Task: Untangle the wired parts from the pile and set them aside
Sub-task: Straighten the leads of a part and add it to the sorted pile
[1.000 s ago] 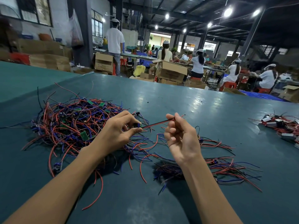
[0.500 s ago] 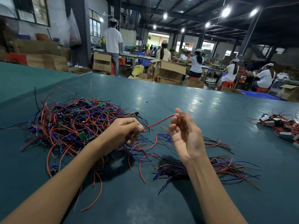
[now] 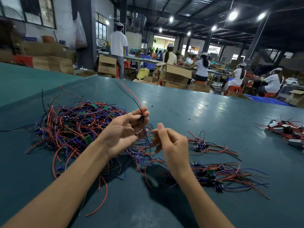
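Note:
A big tangled pile of red, blue and black wires with small green boards lies on the teal table to my left. My left hand is raised above the pile's right edge and pinches a small black wired part at its fingertips. The part's red and black wires stick up and away, while a purple wire hangs down from it. My right hand hovers just right of that hanging wire, fingers loosely curled and blurred, with nothing plainly held. Separated wired parts lie to the right.
A second small group of wired parts lies beyond my right hand. Another heap with metal-cased parts sits at the table's far right. Past the table's far edge are cardboard boxes and several seated and standing workers.
My right hand let go of the red wire and dropped lower. My left hand turned palm up and lifted the part; the freed wires now swing upward.

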